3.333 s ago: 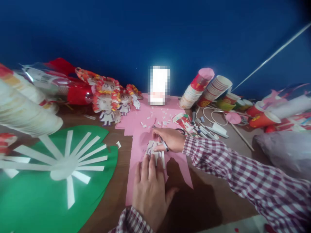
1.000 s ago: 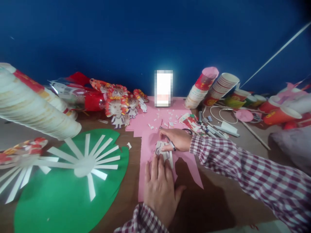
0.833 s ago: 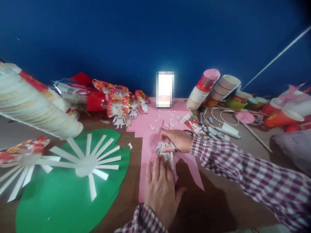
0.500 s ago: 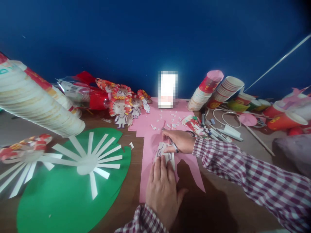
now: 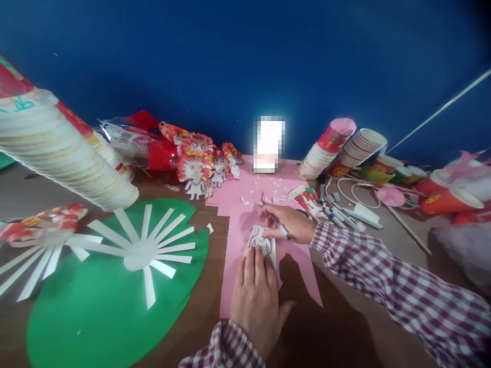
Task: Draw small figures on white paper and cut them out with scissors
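My left hand (image 5: 256,291) lies flat, its fingertips pressing the lower part of a small white paper (image 5: 270,245) with dark drawn lines. That paper rests on pink paper (image 5: 233,276) in front of me. In my right hand (image 5: 289,223), a slim pen (image 5: 281,226) is gripped, slanting between thumb and fingers. The side of this hand is close over the paper's upper right edge. Part of the drawing is hidden beneath my left fingers.
Green paper (image 5: 95,317) at left carries a white cut-paper fringe (image 5: 140,255). Stacked paper cups lean at left (image 5: 69,148) and right (image 5: 326,148). Paper figures (image 5: 195,174) stand behind, with a bright blurred screen (image 5: 269,143). Several pens (image 5: 345,217), scraps and a stick (image 5: 410,230) lie around.
My right hand has lifted slightly back from the drawing, and the pen has tilted with it. My left hand stays in place on the paper. The view has shifted a little.
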A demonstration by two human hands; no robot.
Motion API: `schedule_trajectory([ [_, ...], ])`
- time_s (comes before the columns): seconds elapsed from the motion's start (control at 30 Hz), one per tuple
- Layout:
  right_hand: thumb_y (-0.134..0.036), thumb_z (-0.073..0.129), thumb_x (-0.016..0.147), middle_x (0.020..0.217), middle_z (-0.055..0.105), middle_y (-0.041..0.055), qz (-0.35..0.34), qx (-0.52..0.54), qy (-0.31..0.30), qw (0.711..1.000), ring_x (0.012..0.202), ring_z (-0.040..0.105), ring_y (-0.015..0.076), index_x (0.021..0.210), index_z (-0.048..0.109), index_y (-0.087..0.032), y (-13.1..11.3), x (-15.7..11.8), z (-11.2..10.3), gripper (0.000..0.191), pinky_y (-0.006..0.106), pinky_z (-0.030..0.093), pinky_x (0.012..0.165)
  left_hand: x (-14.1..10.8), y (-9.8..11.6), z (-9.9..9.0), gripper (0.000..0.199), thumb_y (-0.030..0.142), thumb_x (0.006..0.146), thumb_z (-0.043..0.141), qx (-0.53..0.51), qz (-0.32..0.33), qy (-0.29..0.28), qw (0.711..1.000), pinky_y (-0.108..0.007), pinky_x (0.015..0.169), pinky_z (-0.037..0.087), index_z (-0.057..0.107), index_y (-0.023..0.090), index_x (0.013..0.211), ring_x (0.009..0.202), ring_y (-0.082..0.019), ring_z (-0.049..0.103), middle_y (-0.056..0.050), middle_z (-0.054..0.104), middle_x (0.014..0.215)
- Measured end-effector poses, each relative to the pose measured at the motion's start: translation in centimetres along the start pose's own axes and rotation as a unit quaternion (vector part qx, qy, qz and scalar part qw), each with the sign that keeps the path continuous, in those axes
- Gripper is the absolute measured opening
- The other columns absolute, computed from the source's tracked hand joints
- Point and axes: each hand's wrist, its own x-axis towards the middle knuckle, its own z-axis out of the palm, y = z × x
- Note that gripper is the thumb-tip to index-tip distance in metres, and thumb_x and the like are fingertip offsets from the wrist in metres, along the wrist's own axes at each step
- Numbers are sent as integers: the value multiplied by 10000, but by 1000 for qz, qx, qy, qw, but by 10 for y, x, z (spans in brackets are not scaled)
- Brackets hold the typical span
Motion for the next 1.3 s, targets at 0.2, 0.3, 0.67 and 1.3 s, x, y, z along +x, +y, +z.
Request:
schedule_trajectory([
  [0.2, -260, 426, 888, 876, 645, 48, 0, 92, 78, 993, 787, 603, 149, 1076, 530, -185, 3, -8, -8, 227, 276, 455, 712, 0, 0, 2, 729, 577, 722, 515, -3, -3, 6, 1000, -477, 1028, 300, 471, 68, 1242, 1295, -344, 278, -208, 379, 1370],
  [0.3, -350, 380, 910, 729, 618, 18, 35, 203, 170, 964, 624, 571, 132, 1102, 519, -198, -3, -15, -4, 281, 239, 439, 551, 1, 0, 1, 735, 588, 716, 516, -6, -5, 4, 1000, -473, 1025, 309, 487, 62, 1229, 1284, -349, 296, -213, 393, 1360],
  [0.67, -358, 482, 862, 638, 512, -10, 77, 217, 269, 935, 560, 495, 127, 792, 511, -200, -19, -24, 55, 175, 245, 424, 539, 1, 0, 2, 761, 588, 693, 544, -8, -7, 6, 1000, -464, 1010, 336, 476, 64, 1242, 1270, -354, 324, -211, 403, 1354],
  [1.3, -280, 517, 858, 687, 564, -7, 49, 178, 266, 946, 608, 540, 126, 819, 528, -189, -23, -25, 55, 100, 230, 433, 576, 2, -1, 2, 827, 668, 655, 519, 1, 2, 39, 999, -457, 973, 361, 513, 57, 1213, 1224, -352, 396, -215, 452, 1313],
])
